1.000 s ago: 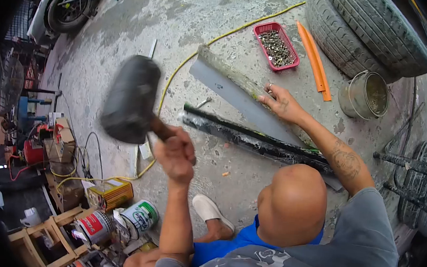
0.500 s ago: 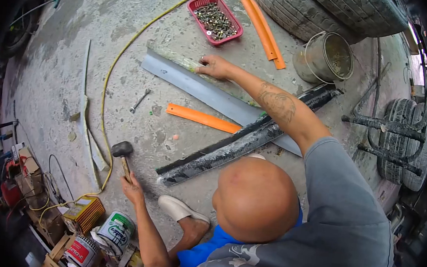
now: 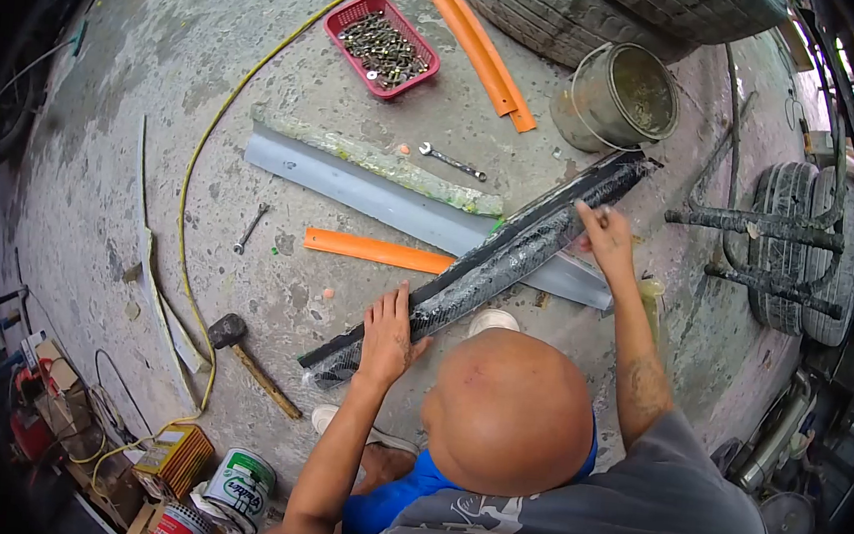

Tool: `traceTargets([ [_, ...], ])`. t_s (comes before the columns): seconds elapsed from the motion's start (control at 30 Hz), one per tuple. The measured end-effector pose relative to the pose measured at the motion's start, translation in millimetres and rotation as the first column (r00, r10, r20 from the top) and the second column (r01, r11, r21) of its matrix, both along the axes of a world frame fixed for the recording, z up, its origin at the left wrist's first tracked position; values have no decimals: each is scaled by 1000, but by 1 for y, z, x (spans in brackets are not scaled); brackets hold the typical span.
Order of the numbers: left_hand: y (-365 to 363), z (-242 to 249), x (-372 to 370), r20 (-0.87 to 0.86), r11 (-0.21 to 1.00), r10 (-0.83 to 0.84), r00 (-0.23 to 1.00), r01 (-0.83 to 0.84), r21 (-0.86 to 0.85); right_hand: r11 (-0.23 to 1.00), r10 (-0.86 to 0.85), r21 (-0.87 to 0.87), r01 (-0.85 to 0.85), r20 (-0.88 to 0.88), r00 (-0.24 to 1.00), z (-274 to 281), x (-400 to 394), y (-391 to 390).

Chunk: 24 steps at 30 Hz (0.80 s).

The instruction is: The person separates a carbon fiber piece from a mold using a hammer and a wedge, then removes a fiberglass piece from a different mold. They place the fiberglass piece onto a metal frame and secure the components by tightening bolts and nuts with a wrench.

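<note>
A long black strip (image 3: 539,241) with a carbon-weave look and whitish film lies diagonally on the concrete floor. It crosses over a grey strip (image 3: 353,186) and an orange strip (image 3: 378,251). My left hand (image 3: 388,336) rests on its lower part, fingers stretched out across it. Toward the upper end, my right hand (image 3: 606,239) is at the strip's edge with fingertips pinched together; what they hold, if anything, is too small to make out. A mallet (image 3: 256,369) with a black head and wooden handle lies on the floor left of my left hand.
Two wrenches, one near (image 3: 251,228) and one farther (image 3: 452,161), lie on the floor. Beyond are a red basket (image 3: 340,34) of bolts, a bucket (image 3: 585,104), orange strips (image 3: 475,45) and large tyres (image 3: 527,19). A yellow hose (image 3: 194,163) runs along the left; paint cans (image 3: 239,488) stand below.
My left hand has let go of the mallet, now on the floor, and moved onto the black strip. My right hand has drawn back from the grey strip to the black strip's upper part.
</note>
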<state>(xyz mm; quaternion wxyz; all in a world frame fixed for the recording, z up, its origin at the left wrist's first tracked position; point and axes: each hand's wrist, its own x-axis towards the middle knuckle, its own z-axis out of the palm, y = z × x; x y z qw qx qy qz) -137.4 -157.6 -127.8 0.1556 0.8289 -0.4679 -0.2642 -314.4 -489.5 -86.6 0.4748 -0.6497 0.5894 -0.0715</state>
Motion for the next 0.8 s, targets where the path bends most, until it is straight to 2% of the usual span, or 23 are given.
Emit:
traceTargets([
  [0.03, -1, 0, -2, -43, 999, 8, 999, -6, 36, 1000, -9, 3, 9, -2, 1000, -5, -14, 5],
  [0.1, 0, 5, 1, -83, 999, -18, 996, 20, 28, 968, -236, 113, 225, 100, 967, -23, -32, 15],
  [0.13, 0, 8, 4, -121, 999, -34, 992, 36, 15, 967, -241, 114, 229, 99, 966, -30, -34, 18],
  [0.17, 1, 9, 5, -121, 999, -37, 992, 39, 14, 923, -363, 229, 310, 246, 899, -37, -33, 21],
  [0.2, 2, 10, 5, -46, 999, -41, 998, 40, -11, 862, -485, 352, 365, 368, 793, -40, -30, 24],
  [0.23, 2, 11, 6, 30, 998, -42, 999, 43, -38, 862, -488, 349, 369, 368, 792, -41, -30, 26],
  [0.3, 0, 12, 15, 66, 997, -48, 997, 52, -57, 781, -581, 478, 402, 323, 747, -41, -25, 25],
  [0.4, 2, 17, 30, 271, 982, -138, 953, 167, -84, 719, -654, 551, 424, 327, 682, -42, -16, 21],
  [0.5, 4, 25, 45, 406, 958, -179, 896, 252, -135, 675, -690, 623, 396, 341, 639, -35, -6, 19],
  [0.53, 3, 28, 50, 405, 960, -178, 897, 249, -129, 664, -719, 613, 427, 367, 591, -27, 2, 24],
  [0.57, 2, 32, 56, 409, 958, -187, 893, 258, -124, 664, -717, 617, 423, 363, 596, -30, 1, 27],
  [0.63, 4, 32, 63, 415, 960, -190, 890, 258, -113, 744, -666, 600, 295, 626, 405, -41, -1, 31],
  [0.7, 7, 28, 65, 403, 965, -158, 902, 227, -132, 770, -634, 597, 225, 679, 369, -41, 0, 37],
  [0.77, 9, 21, 64, 386, 966, -129, 914, 203, -159, 856, -517, 502, 121, 830, 210, -20, 15, 48],
  [0.8, 10, 19, 64, 373, 972, -96, 923, 168, -165, 875, -484, 477, 87, 852, 200, -22, 18, 47],
])
